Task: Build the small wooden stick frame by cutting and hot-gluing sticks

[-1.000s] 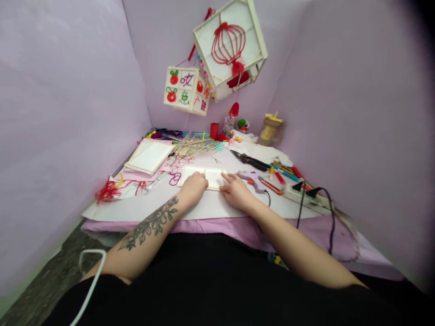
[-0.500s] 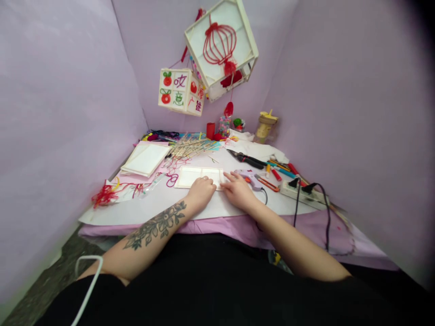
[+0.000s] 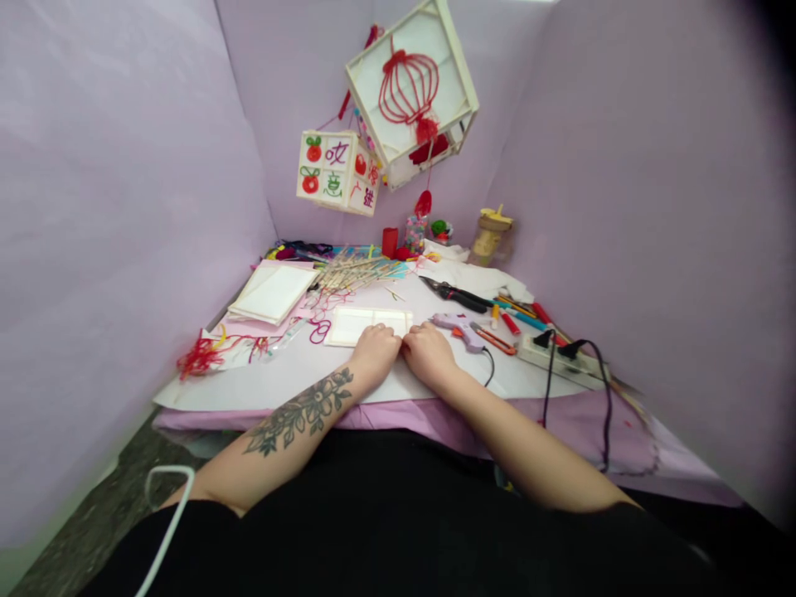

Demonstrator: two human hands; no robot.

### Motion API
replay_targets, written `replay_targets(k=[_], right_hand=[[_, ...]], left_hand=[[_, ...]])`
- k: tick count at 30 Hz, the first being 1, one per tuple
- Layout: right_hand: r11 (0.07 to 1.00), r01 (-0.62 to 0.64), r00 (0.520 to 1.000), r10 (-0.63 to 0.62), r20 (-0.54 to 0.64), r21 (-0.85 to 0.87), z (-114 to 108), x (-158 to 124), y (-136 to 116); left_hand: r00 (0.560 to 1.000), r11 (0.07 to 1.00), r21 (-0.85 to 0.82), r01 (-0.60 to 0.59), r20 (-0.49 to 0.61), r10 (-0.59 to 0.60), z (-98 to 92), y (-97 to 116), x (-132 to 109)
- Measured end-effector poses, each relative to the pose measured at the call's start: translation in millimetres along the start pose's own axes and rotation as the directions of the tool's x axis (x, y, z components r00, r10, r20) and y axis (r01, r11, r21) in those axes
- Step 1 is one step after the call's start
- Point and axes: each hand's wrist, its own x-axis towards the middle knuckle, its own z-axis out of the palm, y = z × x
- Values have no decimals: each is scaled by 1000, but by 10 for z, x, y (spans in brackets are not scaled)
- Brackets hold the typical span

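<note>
A white rectangular panel edged with pale sticks, with a stick across its middle, lies flat on the white-covered table. My left hand is closed at its near right edge, knuckles up, covering part of that edge. Right beside it, almost touching, my right hand is closed at the panel's near right corner. Its fingertips are curled under, so whatever they pinch is hidden. A lilac glue gun lies just right of my right hand, beside an orange-handled cutter.
Stacked white panels and red yarn lie left. Wooden sticks are piled behind. Black-handled pliers, a power strip with cords and a drink cup stand right. Two box lanterns hang overhead.
My right hand's stretched fingers have curled in, and it has drawn closer to my left hand at the panel's corner. My left hand stays closed at the edge. The view has shifted slightly.
</note>
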Motion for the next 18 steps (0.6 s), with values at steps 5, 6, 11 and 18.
replay_targets(k=[5,6,11,18], right_hand=[[1000,-7,1000,7,22,4,38,29,-38],[1000,-14,1000,13,21,10,49,31,-51],[998,-41,999,40,18,53,69,56,-81],[953,-267,956,281,-89,143,-287,-169,546]], left_hand=[[994,994,-32,107,-17,-107,1,29,-16],[992,991,-37,126,-20,-127,-3,40,-14],[989,987,-62,148,-17,-149,-31,64,-5],[984,978,-115,172,-34,-177,-26,-49,-57]])
